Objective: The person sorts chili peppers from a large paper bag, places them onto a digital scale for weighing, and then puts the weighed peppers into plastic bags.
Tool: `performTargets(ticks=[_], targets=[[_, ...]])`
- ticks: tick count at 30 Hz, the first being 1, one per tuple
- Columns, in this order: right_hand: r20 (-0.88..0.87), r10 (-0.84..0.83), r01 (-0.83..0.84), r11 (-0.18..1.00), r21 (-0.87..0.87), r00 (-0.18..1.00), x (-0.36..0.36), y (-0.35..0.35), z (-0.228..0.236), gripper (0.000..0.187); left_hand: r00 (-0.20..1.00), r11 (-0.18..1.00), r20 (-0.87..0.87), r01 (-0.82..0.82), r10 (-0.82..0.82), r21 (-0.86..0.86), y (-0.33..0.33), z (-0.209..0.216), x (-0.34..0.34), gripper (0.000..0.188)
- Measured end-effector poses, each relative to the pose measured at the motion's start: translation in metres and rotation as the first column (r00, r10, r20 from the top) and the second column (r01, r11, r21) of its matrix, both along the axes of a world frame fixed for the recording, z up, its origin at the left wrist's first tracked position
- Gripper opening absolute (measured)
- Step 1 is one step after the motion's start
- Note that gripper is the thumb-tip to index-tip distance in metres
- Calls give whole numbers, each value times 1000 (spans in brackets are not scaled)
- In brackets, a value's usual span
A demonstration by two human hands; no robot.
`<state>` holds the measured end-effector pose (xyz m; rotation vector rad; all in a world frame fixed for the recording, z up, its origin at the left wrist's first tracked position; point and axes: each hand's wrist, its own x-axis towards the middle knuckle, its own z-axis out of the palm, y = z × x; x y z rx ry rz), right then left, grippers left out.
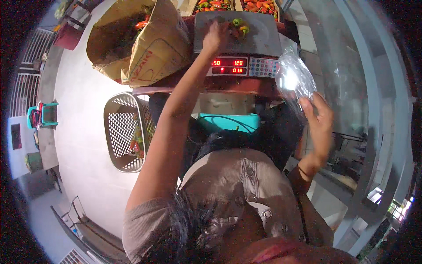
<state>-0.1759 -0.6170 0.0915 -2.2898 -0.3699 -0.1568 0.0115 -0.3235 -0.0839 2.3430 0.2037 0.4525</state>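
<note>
My left hand [215, 37] reaches over the grey platform [266, 39] of a digital weighing scale. It is beside a small group of green, yellow and reddish chili peppers [239, 26] on that platform. Its fingers are dark and blurred, so their grip does not show. At the right, my right hand [319, 112] pinches the lower end of a clear plastic bag [292, 77] between thumb and fingers. The bag stands up beside the scale's keypad [263, 67] and catches the light. I see nothing inside it. Red digits glow on the scale's display [228, 66].
A large brown paper sack [160, 48] with red peppers inside leans open left of the scale. Boxes of red and orange peppers [260, 6] stand behind it. On the floor are a white perforated basket [122, 132] holding some peppers and a turquoise container [235, 121] under the table.
</note>
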Motion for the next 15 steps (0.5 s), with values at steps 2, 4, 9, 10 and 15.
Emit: performTargets(ticks=[2, 4, 9, 10, 15], targets=[[7, 82, -82, 996, -43, 997, 9, 6, -3, 21, 979, 992, 197, 23, -47, 121, 16, 4, -7, 42], [-32, 132, -134, 988, -76, 991, 20, 10, -11, 20, 942, 971, 294, 100, -163, 219, 21, 24, -15, 37], [91, 496, -421, 808, -413, 863, 31, 27, -48, 20, 837, 626, -92, 325, -539, -709, -5, 60, -99, 53], [86, 563, -464, 750, -472, 822, 29, 35, -51, 20, 777, 541, -136, 290, -615, -789, -8, 62, -113, 56], [121, 726, -587, 632, -506, 677, 18, 68, -72, 26, 695, 504, -121, 379, -709, -776, -3, 62, -173, 48]])
